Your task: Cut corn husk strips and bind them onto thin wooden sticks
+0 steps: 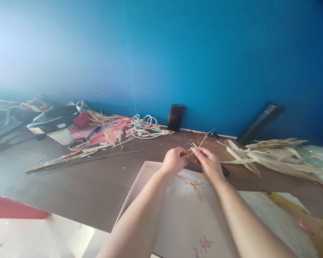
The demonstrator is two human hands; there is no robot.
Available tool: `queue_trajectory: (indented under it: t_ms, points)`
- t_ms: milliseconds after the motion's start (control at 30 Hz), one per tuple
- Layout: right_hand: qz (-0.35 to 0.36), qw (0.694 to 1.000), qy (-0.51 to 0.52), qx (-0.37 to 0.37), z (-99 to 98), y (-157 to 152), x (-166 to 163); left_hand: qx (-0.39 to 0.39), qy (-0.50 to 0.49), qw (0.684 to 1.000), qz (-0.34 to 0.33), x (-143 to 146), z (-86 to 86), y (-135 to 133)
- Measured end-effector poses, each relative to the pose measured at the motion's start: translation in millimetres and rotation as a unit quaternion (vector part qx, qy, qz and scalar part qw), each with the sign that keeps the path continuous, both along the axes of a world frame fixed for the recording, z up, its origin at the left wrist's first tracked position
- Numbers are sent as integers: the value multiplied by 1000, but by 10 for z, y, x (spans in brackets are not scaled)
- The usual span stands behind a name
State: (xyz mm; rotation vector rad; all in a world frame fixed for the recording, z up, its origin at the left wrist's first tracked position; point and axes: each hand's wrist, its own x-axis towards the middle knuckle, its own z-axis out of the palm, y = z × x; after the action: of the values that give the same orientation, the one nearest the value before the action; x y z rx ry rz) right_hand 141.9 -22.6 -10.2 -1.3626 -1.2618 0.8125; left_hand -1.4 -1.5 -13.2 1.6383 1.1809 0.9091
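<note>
We look down along two bare arms at a thin pale strip, with both hands meeting near its lower end. The strip starts at the fingertips of our right hand and lies beyond them, on the wall side. Its long axis slants up and to the right, and its free end points away from us, curving further right at the tip. The right hand is the nearer one: its thumb and fingers are pinched together on the strip. Our left hand is just beside it, fingers curled in narrow towards the right fingertips; what lies between them is hidden, so we cannot tell whether they grip the strip too.

Below the fingers, on our side, is a shallow white box with a small dry sprig inside and handwritten figures near its close edge. Right of the fingers, well apart, a heap of dry husks spreads over the brown table. Left of them are a looped pale cord and, farther off, a bundle of thin stalks. Straight beyond them stands a dark, pixelated object.
</note>
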Motion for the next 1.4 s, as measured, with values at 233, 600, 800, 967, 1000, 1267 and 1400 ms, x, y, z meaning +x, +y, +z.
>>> queue_trajectory:
  t_ms: [233,600,800,967,1000,1267,1400]
  points:
    - [-4,1000,-4,-1,-9,3,-2,8,5,1000,7,5,-1,-3]
    - [-10,1000,3,-19,42,-15,-29,-18,-5,1000,0,7,-22,9]
    - [-9,1000,4,-15,25,-9,-25,-15,-10,1000,-5,13,-42,16]
    - [-19,1000,8,-21,37,-12,-33,-31,-21,999,-15,14,-66,30]
    - [-21,1000,9,-22,45,-15,-36,-31,-23,999,-17,13,-70,33]
    - [-15,1000,12,-19,25,-7,-26,-32,-12,999,-24,11,-82,40]
    - [-15,1000,11,-19,9,1,-18,-38,-17,999,-25,10,-79,45]
